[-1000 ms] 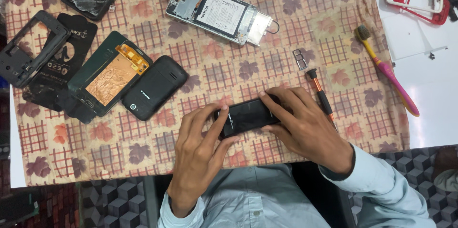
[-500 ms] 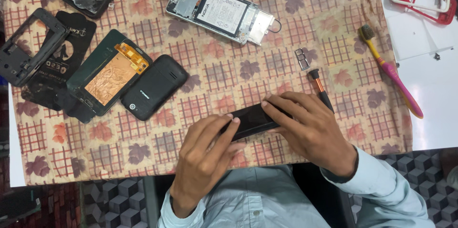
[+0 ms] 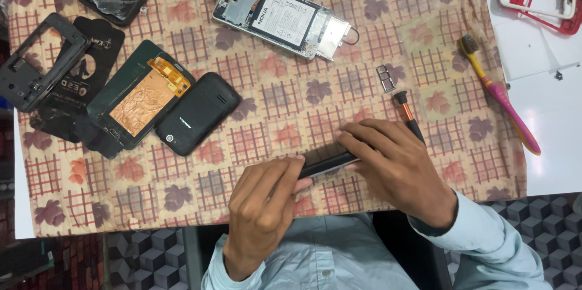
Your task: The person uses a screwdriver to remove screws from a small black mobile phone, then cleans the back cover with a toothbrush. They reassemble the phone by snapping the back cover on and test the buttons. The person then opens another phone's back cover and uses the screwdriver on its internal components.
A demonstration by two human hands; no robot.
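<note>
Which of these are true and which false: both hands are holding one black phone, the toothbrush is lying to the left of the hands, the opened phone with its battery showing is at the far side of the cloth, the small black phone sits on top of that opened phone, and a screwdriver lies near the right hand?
1. Both the left hand and the right hand hold the black phone, seen edge-on. True.
2. The toothbrush lies left of the hands. False: it is to the right, at the cloth's edge.
3. The opened phone with its battery showing lies at the far side. True.
4. The small black phone sits on the opened phone. False: it lies apart, beside a dark green phone back.
5. A screwdriver lies by the right hand. True.
</note>
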